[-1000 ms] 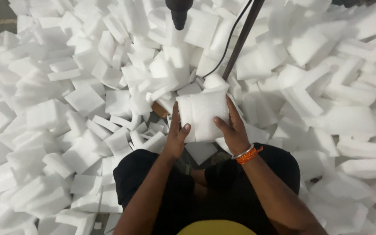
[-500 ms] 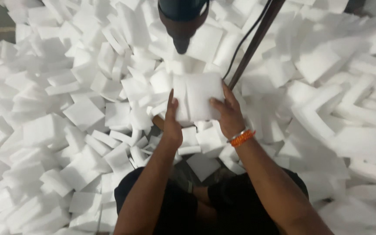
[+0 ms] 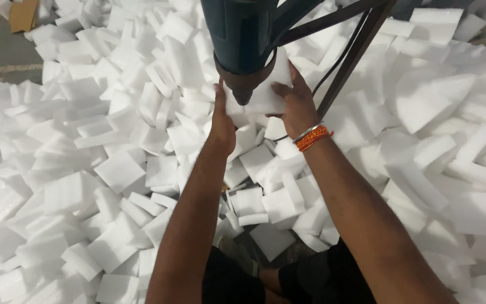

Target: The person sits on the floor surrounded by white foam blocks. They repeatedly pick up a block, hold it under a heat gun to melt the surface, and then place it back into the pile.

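Overhead, head cam: left hand (image 3: 221, 121) and right hand (image 3: 293, 104), fingers clamped on opposite edges of flat white foam slab (image 3: 265, 93), held up touching nozzle of dark teal cylindrical tool (image 3: 242, 42). Around: heaped white foam offcuts (image 3: 113, 169); orange wrist bangles (image 3: 313, 136) on right.

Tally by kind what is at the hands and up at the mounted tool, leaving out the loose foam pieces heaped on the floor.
White foam block held up to the tool: 1
Dark teal tool body hanging above: 1
Hands on the block, left hand and right hand: 2
Orange bracelet on the right wrist: 1
Total: 5
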